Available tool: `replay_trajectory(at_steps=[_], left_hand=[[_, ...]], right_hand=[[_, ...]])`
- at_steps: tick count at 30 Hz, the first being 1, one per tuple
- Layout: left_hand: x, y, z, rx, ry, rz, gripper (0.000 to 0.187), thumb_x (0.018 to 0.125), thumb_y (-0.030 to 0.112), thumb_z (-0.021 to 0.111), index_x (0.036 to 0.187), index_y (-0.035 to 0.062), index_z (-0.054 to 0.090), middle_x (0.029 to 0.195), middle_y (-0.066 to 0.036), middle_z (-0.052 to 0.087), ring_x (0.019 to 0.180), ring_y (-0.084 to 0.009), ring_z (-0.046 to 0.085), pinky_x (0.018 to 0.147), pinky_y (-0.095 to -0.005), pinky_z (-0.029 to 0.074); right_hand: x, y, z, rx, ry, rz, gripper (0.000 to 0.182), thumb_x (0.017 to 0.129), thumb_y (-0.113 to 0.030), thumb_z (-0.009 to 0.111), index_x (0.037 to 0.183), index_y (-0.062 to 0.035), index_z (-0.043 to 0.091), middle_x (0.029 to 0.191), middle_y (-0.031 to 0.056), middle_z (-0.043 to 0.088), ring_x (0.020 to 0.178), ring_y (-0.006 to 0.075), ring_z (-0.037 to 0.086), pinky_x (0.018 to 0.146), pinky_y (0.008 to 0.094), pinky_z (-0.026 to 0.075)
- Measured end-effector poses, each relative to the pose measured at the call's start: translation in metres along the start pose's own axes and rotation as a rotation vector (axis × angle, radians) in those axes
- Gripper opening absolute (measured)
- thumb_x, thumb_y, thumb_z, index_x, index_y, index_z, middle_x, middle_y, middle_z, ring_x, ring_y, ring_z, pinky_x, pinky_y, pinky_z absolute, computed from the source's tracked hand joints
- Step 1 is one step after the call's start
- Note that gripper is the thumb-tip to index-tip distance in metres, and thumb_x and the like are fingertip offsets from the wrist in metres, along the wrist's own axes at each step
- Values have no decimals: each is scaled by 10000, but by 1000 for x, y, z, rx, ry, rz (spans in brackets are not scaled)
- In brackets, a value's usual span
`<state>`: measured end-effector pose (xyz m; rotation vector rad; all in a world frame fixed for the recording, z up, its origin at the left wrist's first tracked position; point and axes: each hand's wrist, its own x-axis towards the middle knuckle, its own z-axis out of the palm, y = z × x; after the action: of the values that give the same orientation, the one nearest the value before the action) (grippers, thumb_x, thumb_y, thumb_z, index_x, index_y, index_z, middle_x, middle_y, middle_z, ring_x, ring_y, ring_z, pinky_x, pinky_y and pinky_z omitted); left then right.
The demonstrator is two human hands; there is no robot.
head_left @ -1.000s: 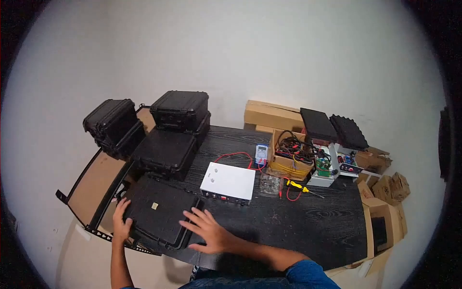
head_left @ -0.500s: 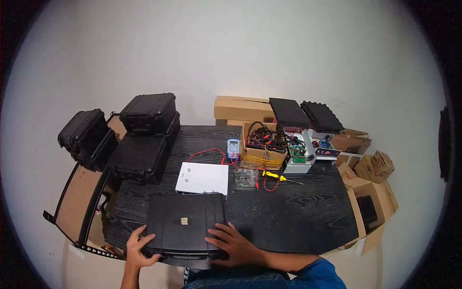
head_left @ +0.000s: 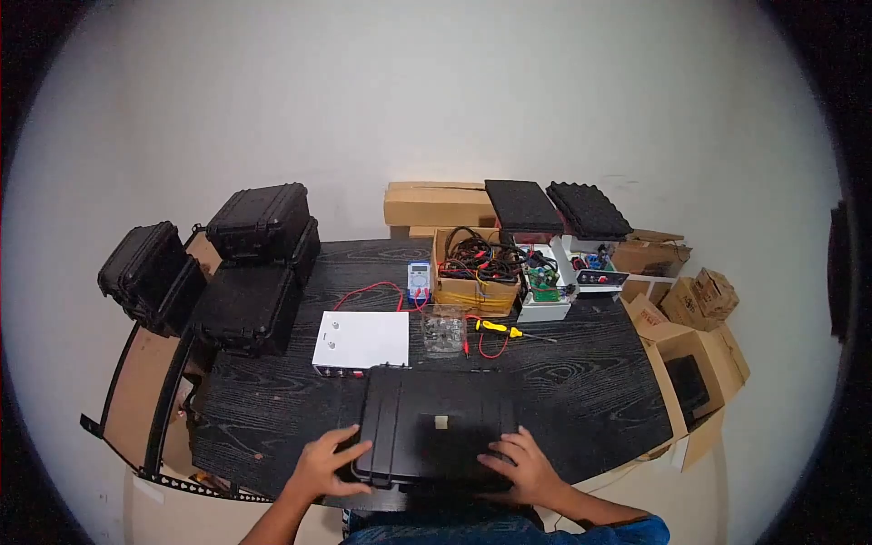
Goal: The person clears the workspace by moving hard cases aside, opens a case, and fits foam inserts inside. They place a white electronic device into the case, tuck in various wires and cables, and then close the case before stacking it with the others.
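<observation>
A black plastic hard case lies closed at the front edge of the table, with a small pale label on its lid. My left hand is at its left front corner, fingers spread against the side and thumb toward the front. At the opposite corner, my right hand has its fingertips on the lid's right edge. The case is held between both hands. Just behind it sits a white box-shaped device with knobs on top and red terminals along its front.
Black cases are stacked at the left. A multimeter, a carton of cables, a clear parts box, a yellow screwdriver and white housings with circuit boards stand behind. Open cartons are at the right.
The hard case has moved to the right along the table, both hands moving with it. The white device's front panel now shows more. The view has shifted slightly.
</observation>
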<state>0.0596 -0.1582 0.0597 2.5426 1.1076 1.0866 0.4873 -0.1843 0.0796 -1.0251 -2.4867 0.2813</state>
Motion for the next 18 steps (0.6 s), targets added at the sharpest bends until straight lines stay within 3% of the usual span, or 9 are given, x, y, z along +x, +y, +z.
replay_trajectory(at_steps=[2, 4, 5, 6, 10, 12, 15, 18], left_hand=[[26, -25, 3, 4, 50, 52, 612, 898, 551, 701, 1284, 77, 730, 1228, -173, 726, 1145, -377, 697, 1056, -583, 503], [51, -55, 12, 254, 63, -63, 486, 883, 243, 710, 1337, 74, 670, 1339, -144, 679, 1286, -344, 623, 1155, -598, 400], [68, -64, 11, 354, 2, -129, 508, 887, 178, 707, 1380, 82, 629, 1435, -135, 618, 1374, -324, 556, 1190, -599, 349], [78, -81, 17, 538, -76, -112, 543, 931, 282, 704, 1430, 99, 594, 1506, -127, 561, 1435, -298, 498, 1199, -618, 319], [96, -125, 37, 689, -148, -116, 721, 944, 533, 668, 1524, 135, 511, 1573, -107, 501, 1477, -276, 450, 1179, -670, 308], [96, -134, 41, 682, -144, -133, 711, 943, 517, 674, 1528, 147, 510, 1577, -106, 499, 1475, -278, 452, 1173, -668, 316], [102, -132, 39, 664, -152, -188, 697, 940, 491, 682, 1530, 161, 510, 1582, -105, 495, 1466, -279, 460, 1163, -664, 327], [108, -134, 32, 643, -138, -227, 691, 933, 458, 692, 1532, 166, 508, 1587, -104, 491, 1455, -282, 472, 1156, -661, 334]], right_hand=[[-4, 2, -2, -6, 0, 18, 727, 808, -495, 841, 1436, -216, 605, 1380, 129, 557, 1327, 372, 519, 1156, 700, 353], [-4, 5, -1, 0, 4, 21, 721, 802, -483, 847, 1430, -223, 605, 1376, 127, 554, 1334, 368, 509, 1164, 703, 344], [-4, 5, 1, 9, 9, 20, 718, 801, -476, 849, 1427, -224, 604, 1378, 125, 551, 1342, 367, 503, 1166, 705, 342], [-4, 6, 1, 15, 14, 21, 715, 800, -468, 851, 1425, -225, 603, 1380, 123, 548, 1350, 366, 496, 1167, 706, 339], [0, 7, -6, -10, -66, 24, 761, 761, -408, 883, 1436, -224, 586, 1487, 124, 499, 1389, 370, 468, 1172, 704, 337], [2, 5, -9, -33, -108, 35, 793, 737, -384, 897, 1445, -224, 577, 1545, 120, 467, 1402, 373, 458, 1174, 703, 337], [3, 1, -9, -51, -54, 39, 719, 727, -479, 913, 1331, -187, 654, 1494, 94, 548, 1351, 375, 495, 1141, 697, 388], [-1, 5, -5, -40, -117, 70, 848, 693, -379, 917, 1453, -225, 573, 1580, 88, 456, 1428, 370, 434, 1181, 691, 337]])
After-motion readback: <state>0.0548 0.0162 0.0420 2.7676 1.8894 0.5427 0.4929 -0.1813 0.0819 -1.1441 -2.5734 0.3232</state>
